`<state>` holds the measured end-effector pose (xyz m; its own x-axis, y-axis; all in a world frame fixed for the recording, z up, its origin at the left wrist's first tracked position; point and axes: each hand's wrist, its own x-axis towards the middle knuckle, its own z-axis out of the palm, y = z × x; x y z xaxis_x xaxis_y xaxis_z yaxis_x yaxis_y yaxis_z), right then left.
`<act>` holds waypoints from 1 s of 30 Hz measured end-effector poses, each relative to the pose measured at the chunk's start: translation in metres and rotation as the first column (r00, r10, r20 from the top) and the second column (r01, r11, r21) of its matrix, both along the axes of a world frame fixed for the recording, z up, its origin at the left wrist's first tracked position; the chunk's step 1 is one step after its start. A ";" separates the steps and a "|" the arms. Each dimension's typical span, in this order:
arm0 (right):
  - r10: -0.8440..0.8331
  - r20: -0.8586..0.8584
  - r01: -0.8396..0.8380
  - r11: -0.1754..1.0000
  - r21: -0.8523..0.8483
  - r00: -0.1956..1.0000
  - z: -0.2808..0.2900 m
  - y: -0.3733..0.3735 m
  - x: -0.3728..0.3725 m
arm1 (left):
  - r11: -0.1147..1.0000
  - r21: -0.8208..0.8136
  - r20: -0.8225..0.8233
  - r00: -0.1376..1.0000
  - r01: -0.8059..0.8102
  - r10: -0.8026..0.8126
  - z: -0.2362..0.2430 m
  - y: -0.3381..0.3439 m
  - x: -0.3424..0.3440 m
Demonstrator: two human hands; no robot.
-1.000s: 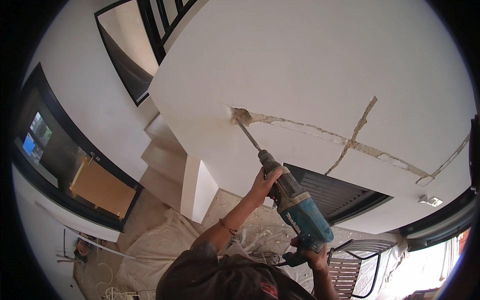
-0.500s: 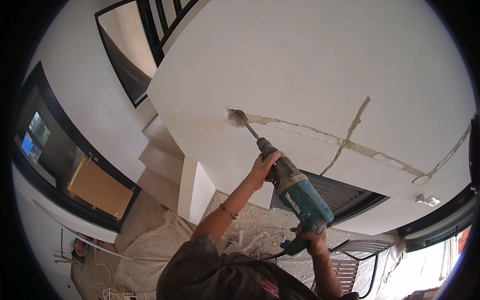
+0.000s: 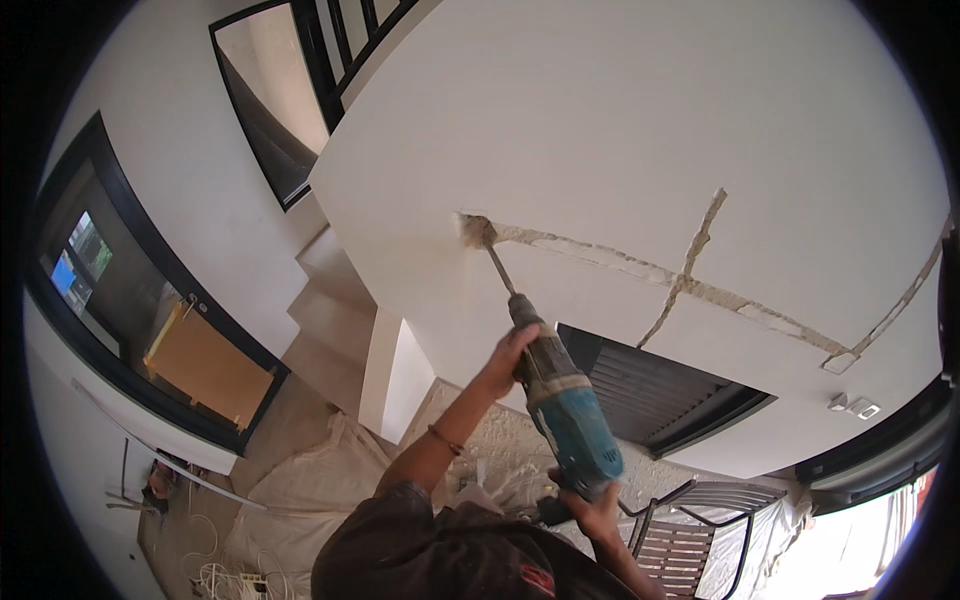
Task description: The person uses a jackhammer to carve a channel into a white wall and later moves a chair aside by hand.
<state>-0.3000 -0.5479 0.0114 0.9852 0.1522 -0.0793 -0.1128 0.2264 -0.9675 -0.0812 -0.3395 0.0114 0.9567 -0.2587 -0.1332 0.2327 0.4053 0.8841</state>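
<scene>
Leftmost, well away from the hands, a dark-framed door (image 3: 210, 365) has brown board taped over its lower part, and nearer them a pale dust sheet (image 3: 300, 500) covers some floor. Above and slightly left of the left hand (image 3: 510, 358), a rough pocket (image 3: 474, 231) is broken into the white wall (image 3: 560, 120); the bit (image 3: 502, 270) reaches its lower edge. That hand is curled around the front of the teal power drill (image 3: 577, 425), just behind the chuck. The drill slants between both hands, and the right hand (image 3: 597, 510) is closed around its rear handle; whether the trigger is pressed, I cannot tell. Rightward and above the hands, a long channel (image 3: 725, 299) and a crossing cut (image 3: 703, 240) are already opened, with another narrow cut (image 3: 905, 302) farthest right. The pocket looks shallow and ragged, so chiselling there seems unfinished; how much remains cannot be told.
</scene>
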 end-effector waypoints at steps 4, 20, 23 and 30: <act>0.051 0.091 -0.046 0.998 -0.053 0.995 -0.031 0.031 0.008 | 0.993 -0.021 -0.004 0.994 -0.113 0.113 0.001 0.025 -0.007; -0.021 0.228 0.031 0.999 -0.041 0.973 -0.027 0.139 -0.039 | 0.968 -0.251 -0.129 0.990 0.026 -0.060 -0.011 0.101 -0.036; -0.045 0.154 0.061 0.994 -0.095 0.987 -0.064 0.159 -0.066 | 0.930 -0.338 -0.096 0.978 0.142 -0.184 -0.011 0.100 -0.032; -0.126 0.153 0.183 0.873 -0.453 0.980 -0.124 0.304 -0.082 | 0.844 -0.411 -0.166 0.881 0.346 -0.442 -0.034 0.188 -0.015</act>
